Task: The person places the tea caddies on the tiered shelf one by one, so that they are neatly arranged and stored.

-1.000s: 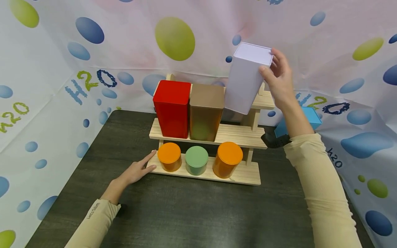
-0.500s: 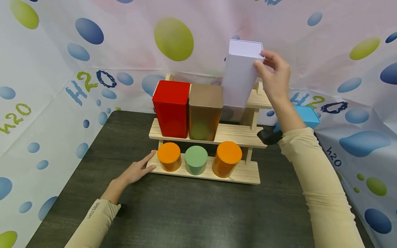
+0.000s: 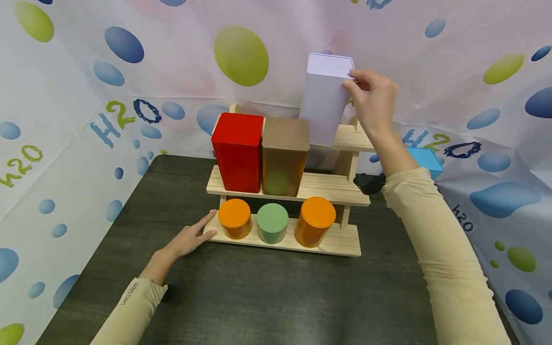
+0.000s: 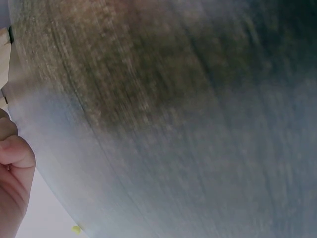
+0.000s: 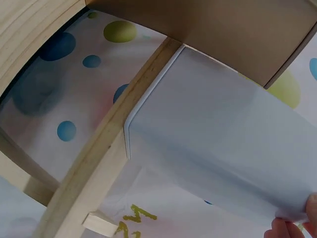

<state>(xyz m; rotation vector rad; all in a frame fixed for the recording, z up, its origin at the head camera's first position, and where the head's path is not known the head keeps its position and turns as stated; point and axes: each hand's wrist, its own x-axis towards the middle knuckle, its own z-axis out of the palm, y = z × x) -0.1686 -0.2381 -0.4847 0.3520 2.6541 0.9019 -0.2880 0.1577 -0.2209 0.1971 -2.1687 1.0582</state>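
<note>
My right hand (image 3: 374, 100) pinches a tall pale-lavender canister (image 3: 325, 103) by its upper right edge, thumb in front. The canister is slightly tilted, its base at the top tier of a wooden stepped shelf (image 3: 336, 188). In the right wrist view, the base of the lavender canister (image 5: 223, 114) lies right along the top plank (image 5: 106, 134), beside a brown canister (image 5: 237, 29). My left hand (image 3: 186, 238) rests with extended fingers at the lower tier's left end. The left wrist view catches part of that hand (image 4: 15, 163) at its left edge.
On the middle tier stand a red canister (image 3: 238, 153) and the brown one. Two orange round jars (image 3: 235, 219) flank a green jar (image 3: 272, 224) on the lowest tier. A blue box (image 3: 426, 160) sits behind my right forearm. The shelf stands on a dark table (image 3: 276, 297).
My right hand has moved left with the lavender canister, which now stands more upright over the top tier behind the brown canister. The left hand has stayed put.
</note>
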